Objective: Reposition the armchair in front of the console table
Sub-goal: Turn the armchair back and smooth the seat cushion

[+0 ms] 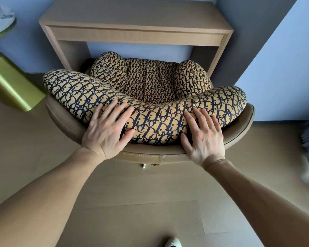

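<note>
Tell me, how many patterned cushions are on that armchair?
4: a long curved back cushion under both hands, a left arm cushion, a right arm cushion, and the seat cushion between them. More may be hidden underneath.

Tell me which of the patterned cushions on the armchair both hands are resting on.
The long curved back cushion nearest the person; left hand and right hand lie flat on it. The seat and arm cushions sit beyond, untouched.

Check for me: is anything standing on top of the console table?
No, the console table top shows only bare wood, with the armchair tucked partly beneath its front edge.
</note>
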The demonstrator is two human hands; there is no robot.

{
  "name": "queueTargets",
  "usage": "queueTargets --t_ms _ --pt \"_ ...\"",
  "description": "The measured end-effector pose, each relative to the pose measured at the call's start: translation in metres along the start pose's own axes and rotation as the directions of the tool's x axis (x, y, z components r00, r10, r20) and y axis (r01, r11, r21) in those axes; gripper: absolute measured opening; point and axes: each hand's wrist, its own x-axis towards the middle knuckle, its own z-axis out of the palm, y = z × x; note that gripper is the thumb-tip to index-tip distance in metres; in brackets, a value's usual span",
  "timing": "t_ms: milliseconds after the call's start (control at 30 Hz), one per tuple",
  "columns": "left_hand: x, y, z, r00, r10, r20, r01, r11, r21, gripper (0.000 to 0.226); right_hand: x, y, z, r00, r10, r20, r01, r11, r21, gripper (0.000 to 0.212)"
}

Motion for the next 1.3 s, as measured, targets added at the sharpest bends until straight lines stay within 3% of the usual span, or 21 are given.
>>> queueTargets --t_ms 633,867,1100,1300 --pt "0.041 -0.006 0.015 1.0 -0.002 -0.006 0.002 0.999 0.046 0.072 0.043 0.017 0.009 0.999 -0.025 0.043 0.026 0.999 -0.027 0.076" --pt "0.039 -0.003 0.016 0.998 -0.014 0.058 0.009 0.996 0.087 0.075 0.038 0.017 0.011 0.995 -0.033 0.09 0.038 0.998 -0.053 0.078" --pt "0.004 0.028 0.018 0.973 -0.231 -0.006 0.231 0.973 -0.03 0.068 0.026 0.016 0.01 0.994 -0.002 0.113 0.006 0.999 -0.041 0.079" --pt "-0.024 0.051 0.024 0.96 -0.281 -0.003 0.28 0.958 -0.062 0.068 -0.01 0.02 0.012 0.998 0.024 0.061 -0.027 0.998 0.05 0.077"
